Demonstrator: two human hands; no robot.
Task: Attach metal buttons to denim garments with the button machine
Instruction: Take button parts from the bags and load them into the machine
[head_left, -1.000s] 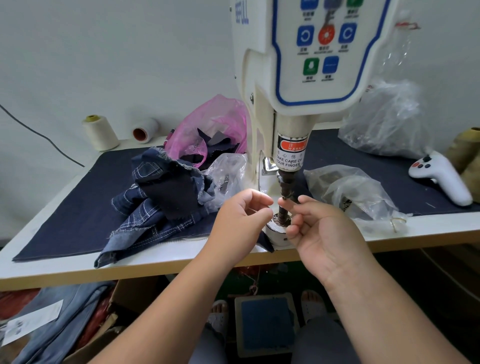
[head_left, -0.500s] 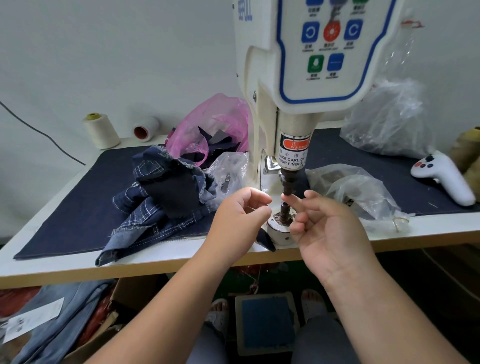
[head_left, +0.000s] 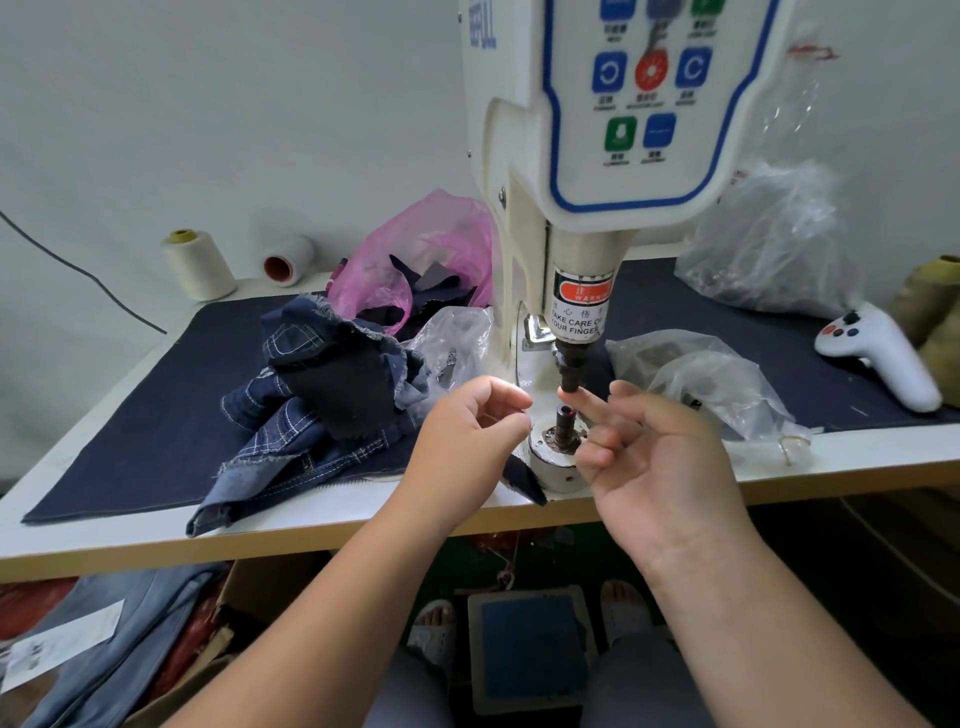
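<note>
We take the lower die (head_left: 565, 423) of the button machine (head_left: 613, 156) as our landmark: a short dark post standing upright on the round white base (head_left: 550, 465) at the near edge of the tabletop (head_left: 852, 457). Directly above it hangs the upper punch (head_left: 570, 371), on the same vertical axis, with an open gap between the two.

Our left hand (head_left: 470, 434) sits just left of the die, fingers curled with thumb and forefinger closed toward each other; whether a button is pinched there we cannot tell, as nothing shows between them. Our right hand (head_left: 660, 457) sits just right of the die, palm toward us, the lower fingers curled and the forefinger stretched up-left so its tip lies at the gap, close beside the punch's end. It holds nothing that we can see.

The denim garments (head_left: 311, 410) lie heaped well left of the die, beyond the left hand, so the left hand is the nearer one to fetch them. No cloth lies over the die yet. We judge the die is being loaded or checked, and the fingertip must clear that vertical line before the foot pedal (head_left: 530, 654) below the die is pressed.
</note>
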